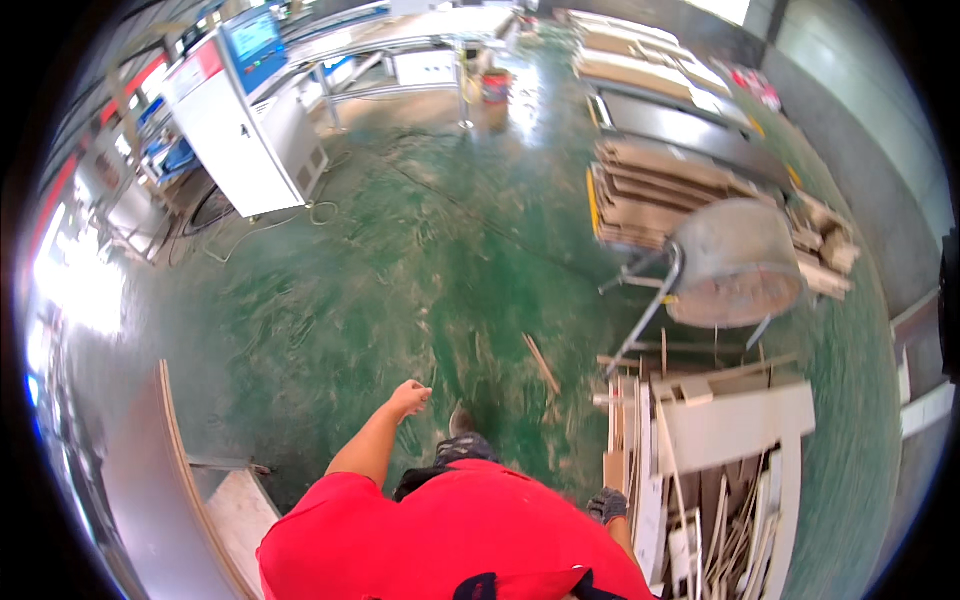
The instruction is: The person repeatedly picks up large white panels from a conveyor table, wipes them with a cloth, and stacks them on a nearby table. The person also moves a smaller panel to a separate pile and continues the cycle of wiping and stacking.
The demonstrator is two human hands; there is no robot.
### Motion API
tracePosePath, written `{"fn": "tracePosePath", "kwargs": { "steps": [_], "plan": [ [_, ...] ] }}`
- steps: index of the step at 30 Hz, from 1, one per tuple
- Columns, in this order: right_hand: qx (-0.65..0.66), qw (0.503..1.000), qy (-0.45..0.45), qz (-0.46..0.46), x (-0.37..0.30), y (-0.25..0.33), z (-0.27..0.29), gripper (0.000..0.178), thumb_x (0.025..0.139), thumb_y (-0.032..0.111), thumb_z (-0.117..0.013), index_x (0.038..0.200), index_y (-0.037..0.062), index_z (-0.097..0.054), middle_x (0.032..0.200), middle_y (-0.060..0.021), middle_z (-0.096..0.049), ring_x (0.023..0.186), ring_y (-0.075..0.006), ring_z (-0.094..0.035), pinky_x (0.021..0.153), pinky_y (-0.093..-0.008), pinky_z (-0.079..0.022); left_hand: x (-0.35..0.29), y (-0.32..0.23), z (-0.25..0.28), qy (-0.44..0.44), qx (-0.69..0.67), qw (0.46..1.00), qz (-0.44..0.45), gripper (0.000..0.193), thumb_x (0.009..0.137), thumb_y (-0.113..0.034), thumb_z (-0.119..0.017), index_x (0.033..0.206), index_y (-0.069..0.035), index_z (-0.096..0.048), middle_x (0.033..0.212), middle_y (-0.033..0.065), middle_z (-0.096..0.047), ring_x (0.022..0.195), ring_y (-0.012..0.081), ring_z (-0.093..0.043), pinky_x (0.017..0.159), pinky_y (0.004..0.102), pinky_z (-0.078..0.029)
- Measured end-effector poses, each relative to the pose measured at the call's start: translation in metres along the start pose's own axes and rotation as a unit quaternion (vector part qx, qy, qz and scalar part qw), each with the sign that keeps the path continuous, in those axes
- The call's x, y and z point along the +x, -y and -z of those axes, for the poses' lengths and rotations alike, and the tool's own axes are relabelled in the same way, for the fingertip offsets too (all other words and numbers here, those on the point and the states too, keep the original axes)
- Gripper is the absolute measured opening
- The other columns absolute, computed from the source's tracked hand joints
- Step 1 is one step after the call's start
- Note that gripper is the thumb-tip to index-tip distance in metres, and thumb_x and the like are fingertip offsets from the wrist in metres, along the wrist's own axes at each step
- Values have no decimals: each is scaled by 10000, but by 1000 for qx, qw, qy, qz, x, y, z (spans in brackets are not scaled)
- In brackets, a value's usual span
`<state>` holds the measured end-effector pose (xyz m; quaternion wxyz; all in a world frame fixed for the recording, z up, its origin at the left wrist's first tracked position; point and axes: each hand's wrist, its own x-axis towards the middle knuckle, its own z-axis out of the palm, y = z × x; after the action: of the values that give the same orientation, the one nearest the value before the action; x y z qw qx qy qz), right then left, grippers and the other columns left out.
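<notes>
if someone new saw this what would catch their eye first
The bright red shirt at the bottom centre jumps out first against the green floor. At right sits a big round grey drum on a metal stand, beyond the wood pieces near the gloved right hand. A white cabinet with a lit blue screen stands at upper left.

The head-worn fisheye looks down and forward: red shirt (450,530) close at bottom centre, left hand (408,398) and right hand (607,506) near in the lower half, white cabinet (232,140) farther off, upper left.
</notes>
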<state>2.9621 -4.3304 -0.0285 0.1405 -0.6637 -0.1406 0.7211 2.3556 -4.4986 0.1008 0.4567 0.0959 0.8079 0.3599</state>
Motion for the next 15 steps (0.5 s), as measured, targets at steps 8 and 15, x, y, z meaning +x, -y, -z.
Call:
{"fn": "tracePosePath", "kwargs": {
  "steps": [8, 15],
  "plan": [
    [-108, 993, -8, 56, 33, 159, -202, 227, 941, 305, -449, 754, 177, -433, 586, -79, -452, 478, -253, -476, 391, -410, -372, 28, -232, 168, -81, -148, 944, -284, 228, 935, -189, -642, 1065, -24, -553, 902, 41, -603, 808, 128, -594, 696, 293, -497],
    [-141, 989, -6, 50, 90, 204, -323, 337, 976, 387, -440, 1086, 104, -586, 1005, -200, -681, 690, -370, -638, 619, -521, -524, -144, -482, 312, -284, -110, 575, -759, 384, 919, -250, -673, 1176, -16, -510, 1114, 144, -603, 951, 204, -616, 883, 329, -468]
  ]
}}
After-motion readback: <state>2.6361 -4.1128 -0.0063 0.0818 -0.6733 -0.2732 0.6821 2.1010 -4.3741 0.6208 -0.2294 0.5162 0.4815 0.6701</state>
